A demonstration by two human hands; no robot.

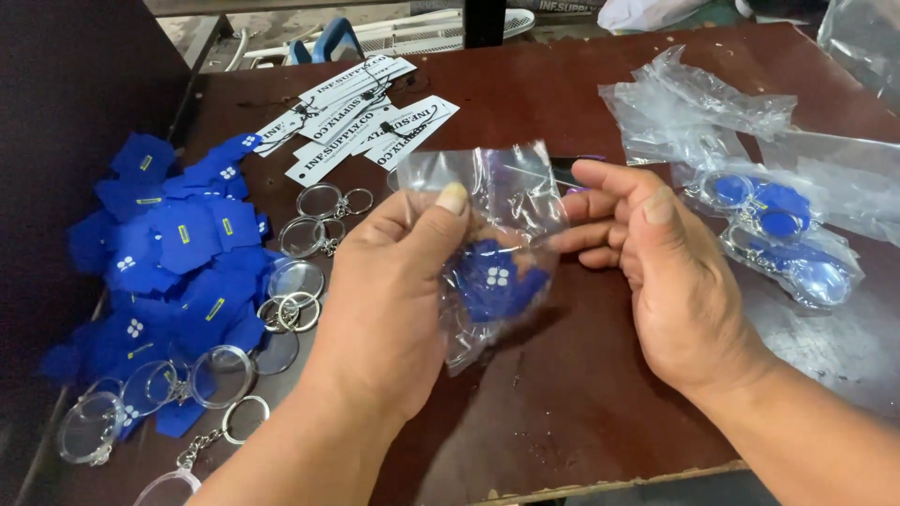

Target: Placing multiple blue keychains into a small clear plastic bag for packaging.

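Between both hands [525,272], a clear bag [492,253] holds a blue insert [492,278].

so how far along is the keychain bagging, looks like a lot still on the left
Done: a few filled clear bags with blue keychains lie at the right. In hand: the left hand and right hand hold a small clear bag with a blue piece inside. Left: a pile of blue shirt-shaped pieces, loose clear keychain rings, white tags and empty bags on the table. Most remains.

Even soft daylight, glare on plastic bags [712,103], slight blur, dim left edge
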